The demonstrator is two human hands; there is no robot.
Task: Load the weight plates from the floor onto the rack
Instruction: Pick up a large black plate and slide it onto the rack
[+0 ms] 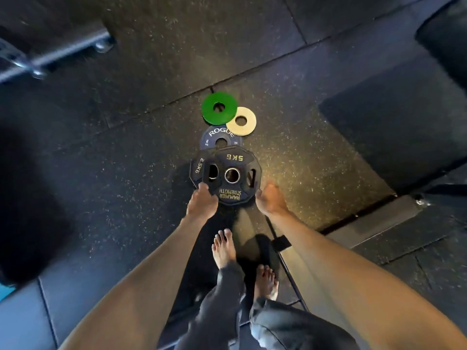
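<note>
Left hand (202,202) and right hand (270,200) grip near edges of 5KG plate (236,164) (floor (316,160) rightward).

Rubber floor (303,160), dim light. 5 kg plate (228,157) lies on top of a 2.5 kg plate (198,165), which pokes out on the left. Left hand (202,202) grips its near-left rim, fingers (203,188) curled. Right hand (270,200) at the near-right rim, grip unclear. Just beyond: Rogue plate (217,136), then green plate (209,114) and cream plate (249,126), overlapping. Bare feet (223,248) near. Metal bar (63,53) far left.
</note>
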